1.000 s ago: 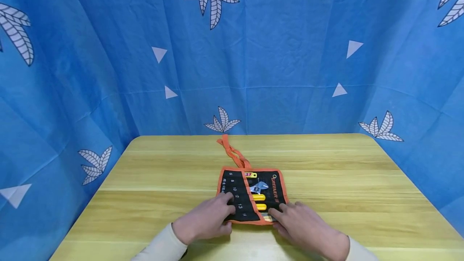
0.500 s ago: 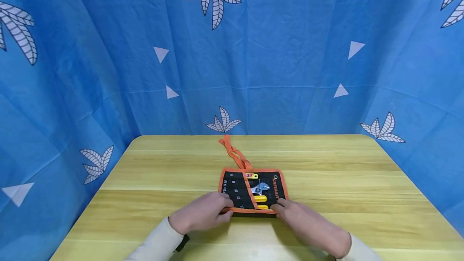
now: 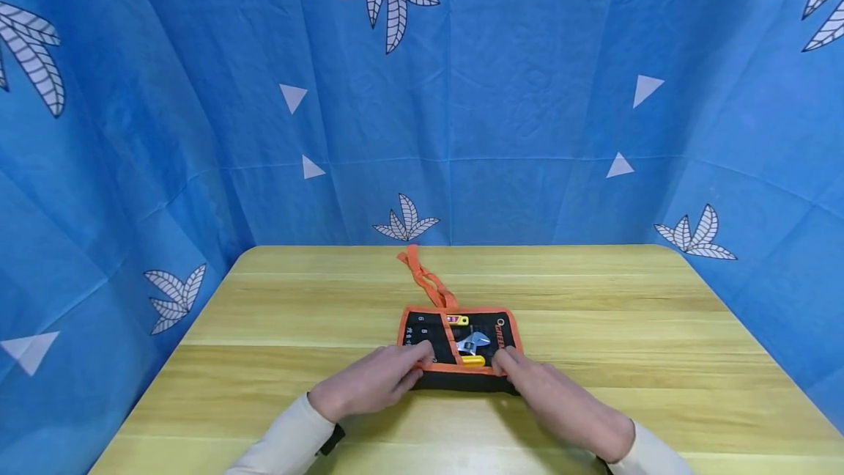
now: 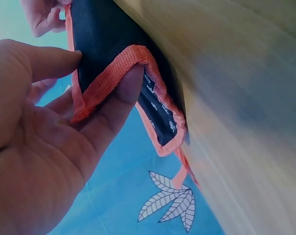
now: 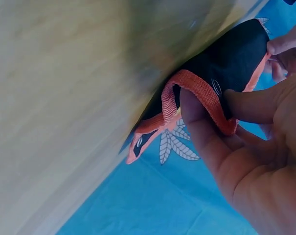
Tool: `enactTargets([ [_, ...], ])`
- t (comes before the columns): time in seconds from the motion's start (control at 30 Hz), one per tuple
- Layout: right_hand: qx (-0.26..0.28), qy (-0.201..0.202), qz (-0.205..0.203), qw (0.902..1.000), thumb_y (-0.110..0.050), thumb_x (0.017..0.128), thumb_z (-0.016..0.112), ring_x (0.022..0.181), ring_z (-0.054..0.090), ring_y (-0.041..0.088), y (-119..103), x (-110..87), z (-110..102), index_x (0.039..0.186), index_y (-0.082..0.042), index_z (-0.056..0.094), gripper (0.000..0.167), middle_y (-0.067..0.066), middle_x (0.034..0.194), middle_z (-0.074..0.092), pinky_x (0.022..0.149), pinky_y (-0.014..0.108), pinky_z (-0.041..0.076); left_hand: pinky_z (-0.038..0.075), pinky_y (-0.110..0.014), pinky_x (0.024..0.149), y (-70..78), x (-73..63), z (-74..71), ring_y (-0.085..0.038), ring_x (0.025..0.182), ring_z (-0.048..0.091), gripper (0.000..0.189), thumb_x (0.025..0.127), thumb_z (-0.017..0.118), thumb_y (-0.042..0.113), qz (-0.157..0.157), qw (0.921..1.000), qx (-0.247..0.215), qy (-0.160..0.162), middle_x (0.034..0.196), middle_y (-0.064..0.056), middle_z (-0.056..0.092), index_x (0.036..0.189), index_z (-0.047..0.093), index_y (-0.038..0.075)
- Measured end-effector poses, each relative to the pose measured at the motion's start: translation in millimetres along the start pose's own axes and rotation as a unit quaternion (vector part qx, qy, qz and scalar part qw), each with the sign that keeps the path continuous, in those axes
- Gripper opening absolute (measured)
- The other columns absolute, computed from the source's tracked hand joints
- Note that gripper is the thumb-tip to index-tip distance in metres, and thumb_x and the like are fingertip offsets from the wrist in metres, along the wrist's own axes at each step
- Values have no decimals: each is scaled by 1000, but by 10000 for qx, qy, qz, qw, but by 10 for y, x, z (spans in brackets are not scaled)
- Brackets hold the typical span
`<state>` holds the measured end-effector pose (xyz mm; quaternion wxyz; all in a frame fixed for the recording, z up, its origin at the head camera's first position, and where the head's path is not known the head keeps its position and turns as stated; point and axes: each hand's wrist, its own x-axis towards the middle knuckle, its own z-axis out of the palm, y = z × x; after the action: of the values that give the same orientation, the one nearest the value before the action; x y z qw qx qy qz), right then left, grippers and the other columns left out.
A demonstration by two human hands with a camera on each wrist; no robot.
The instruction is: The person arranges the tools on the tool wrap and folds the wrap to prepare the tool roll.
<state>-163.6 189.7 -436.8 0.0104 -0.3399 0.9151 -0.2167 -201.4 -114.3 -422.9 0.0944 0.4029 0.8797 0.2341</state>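
Note:
A black tool roll (image 3: pixel 461 381) with orange binding lies near the front of the table, its near edge folded up and over. My left hand (image 3: pixel 372 385) pinches the folded edge at its left corner, thumb on the outer cloth in the left wrist view. At the right corner my right hand (image 3: pixel 560 398) pinches the same edge between thumb and fingers. Still showing in the pockets are an adjustable wrench (image 3: pixel 472 343), a yellow handle (image 3: pixel 472 361) and a small yellow tool end (image 3: pixel 458 320). The fold hides the nearer pockets.
Two orange tie straps (image 3: pixel 428 281) trail from the roll's far edge toward the back of the wooden table (image 3: pixel 626 314). A blue patterned curtain (image 3: pixel 527 94) hangs behind and along both sides.
Both hands have taken the roll's near edge and folded it up and away from the body. The lowest yellow handle and the nearer numbers have gone under the fold.

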Motion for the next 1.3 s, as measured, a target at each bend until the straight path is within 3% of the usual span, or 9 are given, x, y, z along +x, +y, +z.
enactTargets([
  [0.17, -197, -18, 29, 9998, 25, 86, 54, 66, 47, 4, 15, 26, 8, 116, -16, 55, 51, -6, 105, 56, 60, 20, 48, 44, -17, 66, -7, 6, 18, -4, 75, 48, 16, 104, 57, 4, 198, 9992, 318, 137, 87, 8, 51, 97, 56, 18],
  [0.3, -301, 17, 79, 9995, 25, 87, 54, 75, 51, 4, 15, 32, 4, 121, -17, 58, 54, -7, 111, 57, 68, 23, 52, 51, -17, 74, -7, 5, 22, -2, 81, 53, 15, 103, 60, 5, 37, 9991, 325, 271, 95, 7, 58, 103, 64, 19],
  [0.37, -375, 45, 98, 9992, 23, 89, 55, 75, 51, 5, 10, 32, 3, 123, -17, 58, 52, -6, 112, 55, 66, 23, 51, 52, -18, 76, -3, 6, 21, -3, 83, 54, 11, 103, 61, 10, -119, 9991, 280, 294, 99, 8, 59, 105, 66, 19],
  [0.47, -562, 192, 116, 9982, 12, 93, 60, 78, 51, 7, 3, 30, 13, 123, -16, 61, 41, -6, 112, 54, 67, 24, 51, 53, -22, 80, 8, 4, 12, -4, 87, 55, 8, 103, 64, 18, -388, 9985, 272, 267, 103, 9, 59, 110, 68, 20],
  [0.6, -910, 405, 139, 9949, -8, 97, 68, 91, 55, 9, -4, 19, 38, 124, -15, 63, 28, -5, 113, 56, 76, 30, 55, 55, -28, 90, 13, 1, 7, -6, 98, 58, 15, 101, 68, 25, -593, 9971, 372, 286, 113, 7, 62, 114, 70, 20],
  [0.97, -1129, 276, 391, 9925, -21, 97, 71, 107, 60, 22, -40, 18, 31, 136, -9, 59, 42, 6, 129, 59, 87, 41, 57, 52, -39, 104, 5, -13, 18, -20, 125, 59, 33, 96, 73, 30, -793, 9940, 701, 279, 134, -3, 62, 127, 69, 18],
  [1.3, -1582, 325, 382, 9861, -19, 94, 75, 127, 52, 39, -61, 47, 34, 140, -8, 59, 50, 18, 142, 54, 93, 54, 53, 51, -45, 106, -30, -16, 38, -26, 132, 55, 53, 91, 79, 33, -855, 9885, 1224, 238, 143, -7, 57, 138, 64, 16],
])
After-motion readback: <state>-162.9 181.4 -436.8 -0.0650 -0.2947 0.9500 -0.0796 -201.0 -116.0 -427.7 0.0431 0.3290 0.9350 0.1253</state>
